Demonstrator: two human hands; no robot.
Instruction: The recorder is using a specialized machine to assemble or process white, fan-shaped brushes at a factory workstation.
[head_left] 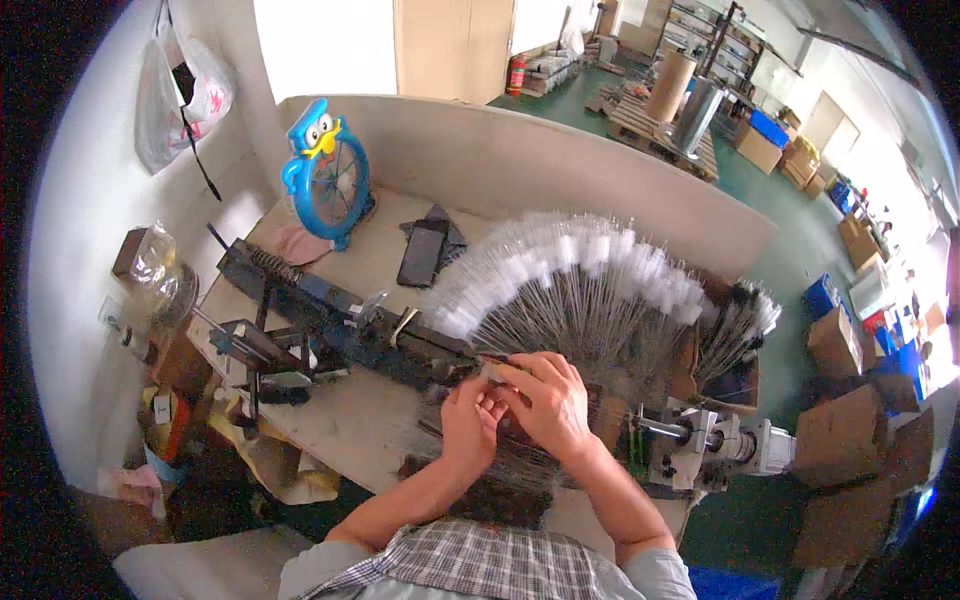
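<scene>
1. Both hands meet at the middle of the worktop (370, 430): my left hand (468, 420) and right hand (548, 400) are pressed together, fingers pinched on the wire stems where a big fan of brushes (580, 290) converges.

2. Brushes spread up and away from my hands in a wide arc, white bristle tips at the far end, thin metal stems running back to my grip. They lie over the dark metal jig (340, 325) that crosses the worktop from the left.

3. Progress, as I judge it: a large fan is already gathered and laid out, so much of the bundle looks done. A second, smaller bunch (740, 320) lies to the right, apart from my hands and untouched for now. I cannot tell how many brushes are left to handle.

4. Containers: a cardboard box (735, 385) at the right edge holds that smaller bunch, stems down, tips sticking out over its rim. More cardboard boxes (850, 430) stand on the green floor beyond; what they hold is hidden.

5. Elsewhere: a small blue fan (328, 175) stands at the back of the worktop, a plastic bag (180, 95) hangs on the wall, and a grey motor unit (710, 445) sits just right of my right wrist.
</scene>
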